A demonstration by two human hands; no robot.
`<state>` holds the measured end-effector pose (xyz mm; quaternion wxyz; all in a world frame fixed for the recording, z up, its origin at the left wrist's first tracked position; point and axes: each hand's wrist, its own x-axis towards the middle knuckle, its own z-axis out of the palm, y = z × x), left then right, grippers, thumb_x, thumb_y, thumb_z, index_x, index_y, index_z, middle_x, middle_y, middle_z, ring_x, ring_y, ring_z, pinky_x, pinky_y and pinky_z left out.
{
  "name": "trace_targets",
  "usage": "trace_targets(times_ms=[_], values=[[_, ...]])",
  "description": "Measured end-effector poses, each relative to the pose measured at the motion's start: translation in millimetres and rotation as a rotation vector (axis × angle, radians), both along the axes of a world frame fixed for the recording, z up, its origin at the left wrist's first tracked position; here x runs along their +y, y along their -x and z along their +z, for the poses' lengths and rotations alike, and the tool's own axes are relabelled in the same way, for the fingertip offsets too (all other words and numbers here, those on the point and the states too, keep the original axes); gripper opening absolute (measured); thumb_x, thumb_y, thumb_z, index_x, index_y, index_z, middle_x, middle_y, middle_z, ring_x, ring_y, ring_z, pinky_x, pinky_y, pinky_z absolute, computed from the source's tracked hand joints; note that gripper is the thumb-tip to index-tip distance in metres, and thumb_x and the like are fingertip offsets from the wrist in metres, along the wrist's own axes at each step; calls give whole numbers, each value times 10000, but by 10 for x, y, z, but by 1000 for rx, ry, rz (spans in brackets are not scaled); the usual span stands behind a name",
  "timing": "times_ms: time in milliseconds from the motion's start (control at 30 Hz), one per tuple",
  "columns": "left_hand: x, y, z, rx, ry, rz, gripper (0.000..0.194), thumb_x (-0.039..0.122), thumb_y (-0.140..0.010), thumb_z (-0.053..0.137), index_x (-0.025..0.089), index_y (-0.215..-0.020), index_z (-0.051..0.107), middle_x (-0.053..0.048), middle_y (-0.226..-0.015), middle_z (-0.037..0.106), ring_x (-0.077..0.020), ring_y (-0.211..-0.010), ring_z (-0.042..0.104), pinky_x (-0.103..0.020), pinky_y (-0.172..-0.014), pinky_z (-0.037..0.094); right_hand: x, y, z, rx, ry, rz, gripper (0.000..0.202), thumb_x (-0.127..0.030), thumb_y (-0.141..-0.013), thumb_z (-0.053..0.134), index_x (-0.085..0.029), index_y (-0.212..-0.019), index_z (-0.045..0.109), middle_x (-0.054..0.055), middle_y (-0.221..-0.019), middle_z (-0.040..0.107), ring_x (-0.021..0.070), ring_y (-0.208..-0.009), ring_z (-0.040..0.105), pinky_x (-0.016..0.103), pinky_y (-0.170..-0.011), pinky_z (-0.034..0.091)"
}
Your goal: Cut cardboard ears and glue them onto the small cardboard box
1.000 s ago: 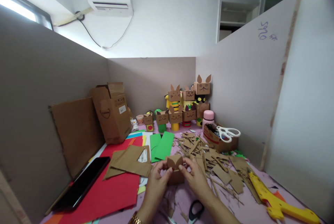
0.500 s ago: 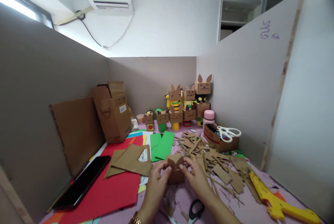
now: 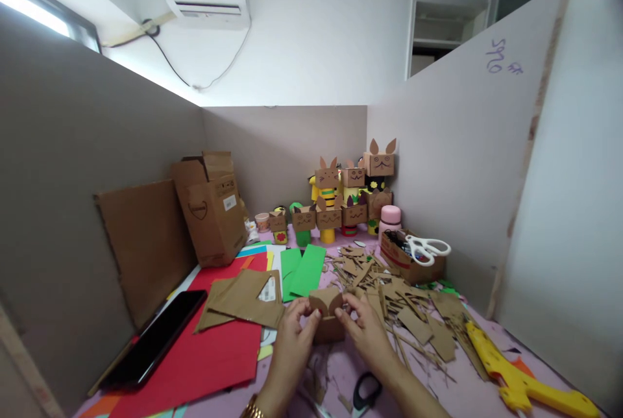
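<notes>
A small brown cardboard box (image 3: 329,331) stands at the near middle of the table, with two pointed cardboard ears (image 3: 318,305) at its top. My left hand (image 3: 296,330) is closed with thumb and fingers pinching the left ear. On the other side my right hand (image 3: 363,324) pinches the right ear the same way. The fingertips behind the ears are partly hidden. Just below the hands lie black-handled scissors (image 3: 366,393), touched by neither hand.
Cardboard scraps (image 3: 384,282) spread to the right, with a yellow glue gun (image 3: 520,372) nearer. White scissors (image 3: 427,249) rest on a box of tools. Left are red paper (image 3: 209,359), a black phone (image 3: 156,340) and brown envelopes (image 3: 246,298). Several cardboard animal figures (image 3: 329,215) stand behind.
The two ears have spread slightly apart at their tips, the left one shifting left. Both hands keep nearly the same place around the box.
</notes>
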<state>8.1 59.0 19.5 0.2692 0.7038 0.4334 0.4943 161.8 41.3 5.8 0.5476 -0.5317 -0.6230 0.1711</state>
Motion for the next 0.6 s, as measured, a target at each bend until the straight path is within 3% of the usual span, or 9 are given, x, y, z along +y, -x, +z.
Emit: trace_targets(times_ms=[233, 600], values=[[-28, -7, 19, 89, -47, -2, 196, 327, -837, 482, 196, -791, 620, -84, -873, 639, -258, -888, 586, -376, -827, 446, -3, 5, 0, -27, 7, 35, 222, -287, -821, 477, -162, -845, 660, 95, -869, 564, 252, -788, 601, 350, -686, 489], [-35, -20, 18, 202, -75, 23, 225, 313, -861, 422, 171, -869, 597, -152, -966, 639, -289, -956, 572, -451, -870, 438, -5, 1, -9, -23, 26, 21, 224, -309, -829, 477, -167, -835, 650, 68, -806, 553, 242, -755, 589, 353, -692, 480]])
